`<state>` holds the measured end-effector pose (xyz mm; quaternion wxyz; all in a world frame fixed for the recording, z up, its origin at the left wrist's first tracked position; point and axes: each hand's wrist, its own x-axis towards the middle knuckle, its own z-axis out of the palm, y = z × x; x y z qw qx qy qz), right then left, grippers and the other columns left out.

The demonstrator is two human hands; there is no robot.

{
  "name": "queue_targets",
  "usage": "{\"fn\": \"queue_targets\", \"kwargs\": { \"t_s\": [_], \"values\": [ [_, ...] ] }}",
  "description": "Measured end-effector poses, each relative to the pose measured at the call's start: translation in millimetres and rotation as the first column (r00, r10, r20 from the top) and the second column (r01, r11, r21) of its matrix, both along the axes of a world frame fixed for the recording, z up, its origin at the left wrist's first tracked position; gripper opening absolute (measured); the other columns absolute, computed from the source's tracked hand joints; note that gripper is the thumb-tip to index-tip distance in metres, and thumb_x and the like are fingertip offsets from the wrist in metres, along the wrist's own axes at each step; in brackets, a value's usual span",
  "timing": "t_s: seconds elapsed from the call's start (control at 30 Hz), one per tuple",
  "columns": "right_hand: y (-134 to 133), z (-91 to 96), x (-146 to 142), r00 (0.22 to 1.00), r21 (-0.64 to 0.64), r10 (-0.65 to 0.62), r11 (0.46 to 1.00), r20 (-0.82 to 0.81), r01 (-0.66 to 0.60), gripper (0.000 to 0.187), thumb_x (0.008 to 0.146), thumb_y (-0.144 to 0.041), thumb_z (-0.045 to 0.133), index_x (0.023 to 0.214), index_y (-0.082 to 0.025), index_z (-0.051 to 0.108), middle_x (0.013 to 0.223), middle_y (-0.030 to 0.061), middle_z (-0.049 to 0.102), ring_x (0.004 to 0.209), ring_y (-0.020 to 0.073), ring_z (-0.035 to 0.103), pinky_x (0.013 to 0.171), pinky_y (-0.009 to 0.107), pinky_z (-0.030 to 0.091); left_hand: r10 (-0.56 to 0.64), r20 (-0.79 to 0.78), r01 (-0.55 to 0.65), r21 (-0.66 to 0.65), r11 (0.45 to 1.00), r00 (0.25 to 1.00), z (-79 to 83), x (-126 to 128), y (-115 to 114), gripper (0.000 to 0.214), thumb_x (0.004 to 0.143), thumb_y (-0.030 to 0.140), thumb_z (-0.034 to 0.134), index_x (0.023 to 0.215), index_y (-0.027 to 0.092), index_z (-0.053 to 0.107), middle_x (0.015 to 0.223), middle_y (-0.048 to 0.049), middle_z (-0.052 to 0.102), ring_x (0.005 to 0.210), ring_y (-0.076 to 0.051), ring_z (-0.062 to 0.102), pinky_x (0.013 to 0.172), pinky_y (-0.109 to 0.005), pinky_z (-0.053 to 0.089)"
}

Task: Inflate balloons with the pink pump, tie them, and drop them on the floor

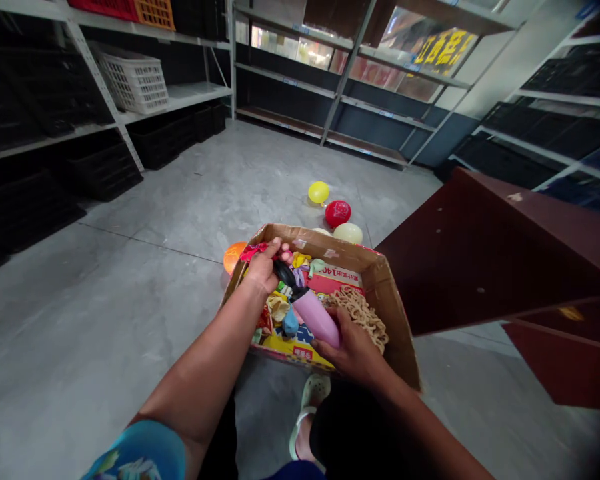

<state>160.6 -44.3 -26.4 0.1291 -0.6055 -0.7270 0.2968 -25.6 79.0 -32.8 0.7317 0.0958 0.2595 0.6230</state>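
Right hand (353,347) is clenched round the purple pump (316,319), nozzle angled up to meet the left fingertips. Left hand (264,268) pinches a pink balloon (286,256) just past the nozzle. Cardboard box (400,333) sits under both hands, keeping loose balloons within reach. Inflated balloons (337,213) lie on the floor beyond the fingertips.

A white strip (336,273) printed inside the box (400,320) is showing red figures that are reading roughly as "140". The Chinese characters beside them are coming out too small to make out. A red label (303,352) at the box's near edge is carrying print too blurred to read. In the background, a yellow sign (445,50) is displaying large black Chinese characters, partly cut off.
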Motion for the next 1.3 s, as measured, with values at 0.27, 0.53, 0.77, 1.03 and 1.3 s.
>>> {"fn": "queue_targets", "kwargs": {
  "t_s": [0.27,0.53,0.77,1.03,1.3],
  "values": [
    [-4,0.2,-10,0.995,0.049,0.006,0.999,-0.101,-0.001,0.041,0.077,-0.036,0.063,0.114,-0.021,0.053,0.097,0.0047,0.065,0.076,0.0186,0.061,0.066,0.027,0.045,-0.133,0.055,0.138,-0.092,0.986,0.990,-6.1,-11,5,0.023,0.076,0.026,0.066,0.064,0.016,0.049,0.045,0.0058,0.040,0.041,-0.008,0.046,0.051,-0.024,0.048],
    [-2,-9.1,-9,0.994,0.091,0.002,0.996,-0.106,0.008,0.056,0.079,-0.042,0.061,0.130,-0.024,0.046,0.119,0.0087,0.062,0.100,0.0253,0.062,0.083,0.036,0.048,-0.167,0.042,0.170,-0.102,0.980,0.985,-1.4,-10,2,0.042,0.080,0.044,0.058,0.055,0.017,0.037,0.048,0.0022,0.042,0.045,-0.010,0.050,0.047,-0.023,0.046],
    [-9,-1.3,3,1.000,0.100,-0.005,0.995,-0.025,0.008,0.056,0.081,-0.041,0.057,0.133,-0.024,0.045,0.126,0.0089,0.058,0.110,0.0265,0.058,0.091,0.039,0.045,-0.039,-0.068,0.032,-0.101,0.994,0.997,3.0,-10,7,0.032,0.088,0.039,0.044,0.065,0.017,0.044,0.052,0.0013,0.049,0.034,-0.005,0.036,0.036,-0.019,0.035],
    [-26,-10.1,48,0.992,0.085,-0.038,0.996,0.118,0.028,0.037,0.079,-0.045,0.057,0.108,-0.023,0.058,0.096,0.0055,0.068,0.081,0.0222,0.064,0.068,0.029,0.048,0.187,-0.102,-0.193,-0.047,0.980,0.977,7.4,-32,16,0.020,0.070,0.009,0.049,0.088,0.015,0.053,0.075,-0.0056,0.065,0.042,-0.008,0.048,0.034,-0.018,0.032],
    [-9,-14.7,15,0.990,0.158,-0.022,0.987,0.142,0.000,0.035,0.080,-0.047,0.055,0.101,-0.019,0.058,0.089,0.0072,0.066,0.076,0.0215,0.062,0.064,0.028,0.044,0.090,-0.126,-0.092,-0.012,0.996,0.988,-3.9,-18,10,0.014,0.062,0.009,0.046,0.072,0.015,0.051,0.072,-0.0039,0.062,0.041,-0.006,0.044,0.034,-0.016,0.030]
  ]
}}
